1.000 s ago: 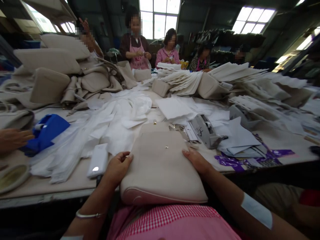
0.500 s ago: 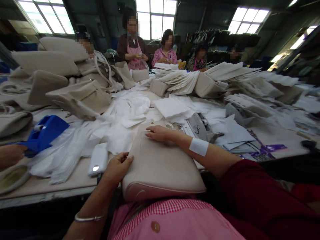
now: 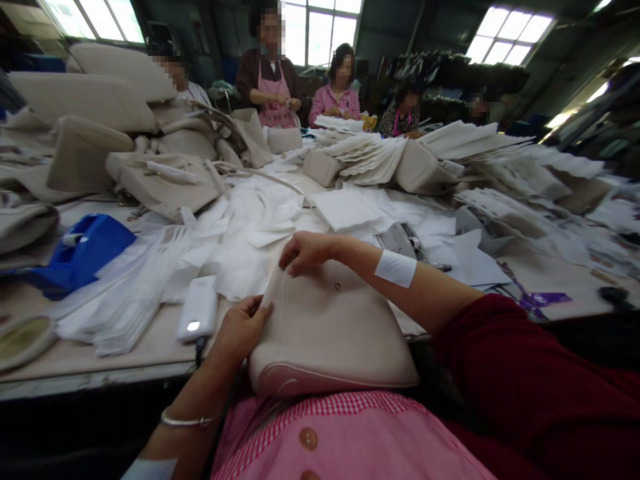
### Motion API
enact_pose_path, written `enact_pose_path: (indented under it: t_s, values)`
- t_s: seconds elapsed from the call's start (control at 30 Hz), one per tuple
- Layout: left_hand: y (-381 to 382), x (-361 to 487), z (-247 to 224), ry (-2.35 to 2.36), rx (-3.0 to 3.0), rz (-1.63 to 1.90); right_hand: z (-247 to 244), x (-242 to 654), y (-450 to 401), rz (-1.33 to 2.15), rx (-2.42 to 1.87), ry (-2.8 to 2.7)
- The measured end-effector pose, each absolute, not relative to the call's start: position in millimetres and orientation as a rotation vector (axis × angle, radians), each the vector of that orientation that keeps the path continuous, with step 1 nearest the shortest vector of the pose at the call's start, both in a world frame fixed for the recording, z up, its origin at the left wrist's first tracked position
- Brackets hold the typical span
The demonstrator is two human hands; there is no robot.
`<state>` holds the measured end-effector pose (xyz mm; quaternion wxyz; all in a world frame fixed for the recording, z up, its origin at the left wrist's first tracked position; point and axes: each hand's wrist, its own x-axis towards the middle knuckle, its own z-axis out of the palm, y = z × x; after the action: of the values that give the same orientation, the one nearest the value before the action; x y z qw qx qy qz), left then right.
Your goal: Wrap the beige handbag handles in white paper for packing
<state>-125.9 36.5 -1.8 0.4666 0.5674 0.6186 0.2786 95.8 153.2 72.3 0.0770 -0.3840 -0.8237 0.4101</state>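
A pale beige handbag (image 3: pixel 330 333) leans between the table's front edge and my pink apron, its piped bottom toward me. A small round metal-looking spot (image 3: pixel 338 286) shows on its face. My left hand (image 3: pixel 245 327) grips the bag's left side, thumb on top and the other fingers partly hidden at the edge. At the upper left corner, my right hand (image 3: pixel 307 252) has its fingers bent down and pinches the bag's rim. A white power-bank-like box (image 3: pixel 198 308) with a cable lies just left of my left hand.
White tissue sheets (image 3: pixel 245 227) and clear plastic bags (image 3: pixel 133 300) cover the table's middle. A blue tape dispenser (image 3: pixel 93 250) stands left, a grey one (image 3: pixel 404 240) right, near purple scissors (image 3: pixel 545 298). More beige handbags (image 3: pixel 170 180) are heaped behind; several people work beyond.
My right hand has moved slightly left, from lying on the bag to pinching its corner. Another person's hand has left the blue dispenser. A handbag in the left heap has shifted.
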Motion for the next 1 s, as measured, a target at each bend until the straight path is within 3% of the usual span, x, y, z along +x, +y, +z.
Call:
enact_pose_path:
  t_s: [0.13, 0.27, 0.5, 0.87, 1.0]
  values:
    - [18.8, -126.6, 27.5, 1.723, 1.886, 0.779, 76.8, 89.4, 151.6, 1.178, -1.251, -2.127]
    - [-10.2, -120.0, 60.1, 1.648, 2.157, 0.562, 72.9, 85.9, 144.9, 1.375, -1.275, -1.614]
    - [-34.5, -117.8, 51.4, 1.670, 2.130, 0.549, 67.7, 83.2, 142.0, 1.590, -1.246, -1.058]
    - [-41.6, -134.1, 63.8, 1.677, 2.005, 0.256, 76.1, 89.8, 132.3, 1.557, -1.171, -1.189]
    - [-38.3, -137.8, 57.5, 1.566, 2.099, 0.388, 88.9, 109.7, 132.5, 1.568, -1.158, -1.557]
